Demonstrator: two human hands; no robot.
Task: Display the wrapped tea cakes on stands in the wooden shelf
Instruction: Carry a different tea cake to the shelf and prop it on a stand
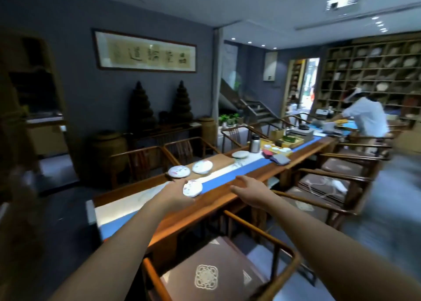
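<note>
My left hand [176,192] holds a white-wrapped round tea cake [192,188] with red print, lifted just above the long wooden table [227,200]. Two more wrapped tea cakes lie flat on the table behind it, one [179,171] to the left and another [202,166] to the right. My right hand [249,186] reaches forward over the table edge with fingers relaxed, holding nothing. The wooden shelf [373,72] of square compartments fills the far right wall, with wrapped cakes in many cells.
A blue and white runner [230,174] runs down the table. Wooden chairs [218,275] stand at my side and along the right. A steel flask [255,143], cups and tea trays sit further along. A person in white [366,116] bends over the far end.
</note>
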